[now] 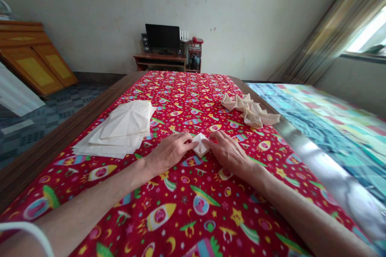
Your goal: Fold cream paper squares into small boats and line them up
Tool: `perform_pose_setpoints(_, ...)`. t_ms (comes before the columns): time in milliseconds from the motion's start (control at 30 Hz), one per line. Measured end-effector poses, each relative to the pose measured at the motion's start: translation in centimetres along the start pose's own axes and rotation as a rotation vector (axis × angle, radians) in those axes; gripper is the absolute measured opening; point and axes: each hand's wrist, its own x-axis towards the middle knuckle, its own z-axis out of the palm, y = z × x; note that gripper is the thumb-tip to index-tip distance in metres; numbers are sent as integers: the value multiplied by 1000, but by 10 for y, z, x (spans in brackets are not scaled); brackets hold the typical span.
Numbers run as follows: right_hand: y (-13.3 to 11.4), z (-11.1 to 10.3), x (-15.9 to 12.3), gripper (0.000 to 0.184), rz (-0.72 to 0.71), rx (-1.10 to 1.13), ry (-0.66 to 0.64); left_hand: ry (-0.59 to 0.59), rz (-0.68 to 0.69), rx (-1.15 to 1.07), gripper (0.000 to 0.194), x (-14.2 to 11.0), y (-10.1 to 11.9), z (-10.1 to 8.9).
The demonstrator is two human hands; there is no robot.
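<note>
A small square of folded white paper (200,151) lies on the red patterned cloth (187,192) between my hands, one corner pointing away from me. My left hand (171,147) pinches its left corner, with the thumb pressed on the top. From the other side my right hand (228,149) grips the right corner, its thumb also on the paper. Left of my hands is a stack of creased white paper sheets (126,118). Several folded paper pieces (253,113) with raised points sit together beyond my right hand.
The cloth covers a long table with a brown wooden edge (36,162). A bed (325,128) with a colourful cover lies along the right. By the far wall stands a small desk (159,58) with a monitor (163,37). A wooden cabinet (39,62) is at left.
</note>
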Motion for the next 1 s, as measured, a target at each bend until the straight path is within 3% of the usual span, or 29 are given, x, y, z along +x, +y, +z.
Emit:
perform_pose_setpoints(133,3,4,-3,21,-129,54,124,35,-30,-80,24,0,-1,3)
perform_pose_setpoints(233,4,7,-5,22,-90,79,161,27,-18,-72,26,0,0,1)
perform_pose_setpoints(700,3,6,-6,22,-74,81,120,-74,112,-128,29,-3,-3,-7)
perform_pose_setpoints(1000,5,5,-6,22,-152,120,136,-149,75,-144,28,-1,-2,-11)
